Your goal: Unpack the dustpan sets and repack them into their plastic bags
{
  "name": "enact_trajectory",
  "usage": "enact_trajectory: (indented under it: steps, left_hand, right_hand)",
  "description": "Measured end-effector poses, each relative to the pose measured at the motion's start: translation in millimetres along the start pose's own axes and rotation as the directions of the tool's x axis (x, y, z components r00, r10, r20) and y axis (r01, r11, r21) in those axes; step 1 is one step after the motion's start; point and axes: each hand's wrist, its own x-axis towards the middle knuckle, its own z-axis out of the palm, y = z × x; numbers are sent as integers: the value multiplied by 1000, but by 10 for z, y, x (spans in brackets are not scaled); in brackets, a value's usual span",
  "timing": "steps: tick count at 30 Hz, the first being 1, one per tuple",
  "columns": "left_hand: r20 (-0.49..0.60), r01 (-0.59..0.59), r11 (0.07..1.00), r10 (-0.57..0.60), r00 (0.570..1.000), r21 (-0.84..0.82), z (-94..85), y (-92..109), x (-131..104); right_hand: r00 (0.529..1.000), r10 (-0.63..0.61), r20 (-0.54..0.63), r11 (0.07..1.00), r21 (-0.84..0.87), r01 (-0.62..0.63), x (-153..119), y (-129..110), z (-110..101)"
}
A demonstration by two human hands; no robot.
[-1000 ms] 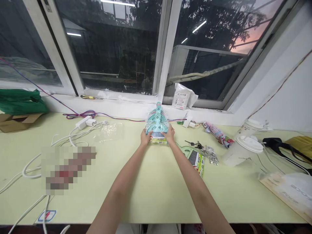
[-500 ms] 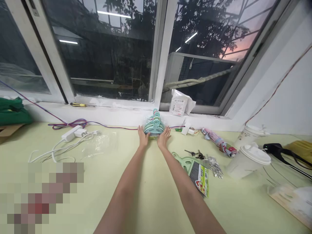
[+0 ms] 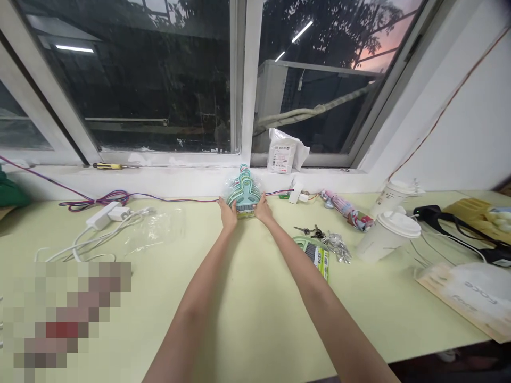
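A stack of small teal brush-and-dustpan sets (image 3: 246, 190) stands upright at the back of the table, close to the wall, partly wrapped in clear plastic. Its loop-shaped handle tops point up, and grey bristles and a label show low on the front one. My left hand (image 3: 228, 214) presses on the left side of the stack, thumb at the front. Gripping the opposite side is my right hand (image 3: 263, 209), so the stack is held between both hands. One more green set (image 3: 315, 254) lies flat, partly hidden behind my right forearm.
Keys (image 3: 315, 231) and silvery chains (image 3: 338, 247) lie beside the green set. Further right are a folded umbrella (image 3: 348, 210), white lidded cups (image 3: 389, 236) and black glasses (image 3: 439, 221). At left are a white adapter (image 3: 102, 215), cables and clear plastic (image 3: 154, 229). A screwdriver (image 3: 107, 166) rests on the sill.
The camera view has shifted, so the surroundings sit further left and higher. Both hands stay at the sides of the stack, and my right forearm now covers more of the loose green set.
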Motion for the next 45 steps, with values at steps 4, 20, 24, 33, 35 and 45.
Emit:
enact_trajectory:
  steps: [4,20,24,33,35,45]
  left_hand:
    - [-8,56,997,-56,998,-49,-39,-18,-18]
    - [-90,-342,935,350,932,99,-599,133,-341]
    - [-100,-294,941,313,944,169,-757,340,-675]
    - [508,-285,953,196,839,103,-207,303,-1997]
    - [512,-218,976,177,841,21,-177,305,-2058]
    - [274,261,941,-198,941,-216,-1174,166,-1567]
  right_hand:
    - [999,6,51,1000,15,-7,67,-2,-53]
    - [977,-192,-90,975,94,200,-365,750,-738]
    - [946,-279,165,959,5,282,-869,1450,-1297]
    - [944,-242,223,953,-126,275,-1673,1466,-804]
    - [939,-259,225,958,-66,280,-1815,1193,-523]
    - [891,-450,65,892,94,443,-1953,570,4]
